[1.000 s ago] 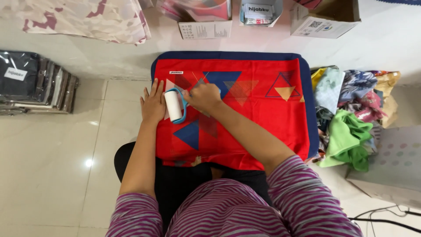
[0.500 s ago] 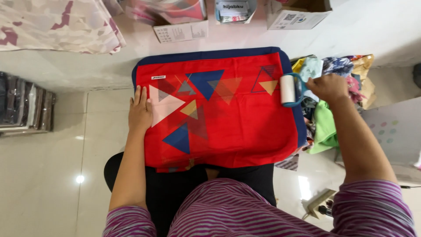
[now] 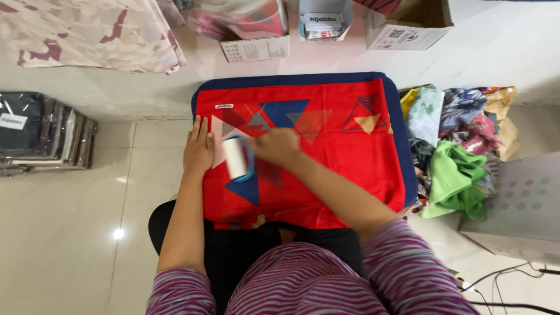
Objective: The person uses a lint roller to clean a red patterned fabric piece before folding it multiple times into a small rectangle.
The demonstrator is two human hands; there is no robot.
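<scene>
Right hand [image 3: 279, 146] curled round the handle of a white lint roller [image 3: 235, 157], fingers wrapped shut on it, a bit motion-blurred; roller lies on the left part of the red cloth [image 3: 326, 157], just beside the left hand. Left hand [image 3: 198, 150] flat, fingers together and extended, pressing the cloth's left edge. Red cloth printed with blue, grey and orange triangles, spread flat over a dark blue pad [image 3: 402, 134] whose border shows at the top and right side; cloth's near edge hangs toward the person's lap. Purple striped sleeves [image 3: 420, 268] on both arms. Right of the pad, on the floor, a loose pile of fabrics [image 3: 461, 146]: green, floral, yellow, pale blue pieces, touching the pad's edge. Beyond the pad by the wall, three open cardboard boxes: left box [image 3: 254, 44] holds folded colourful packets, middle box [image 3: 324, 20] small, contents unclear, right box [image 3: 408, 29] brown inside, contents not visible. Top left, folded cream cloth with maroon splotches [image 3: 87, 32]. Far left, a stack of dark garments in clear plastic bags [image 3: 41, 134] on the tiled floor [image 3: 70, 233]. Cables [image 3: 507, 280] bottom right.
</scene>
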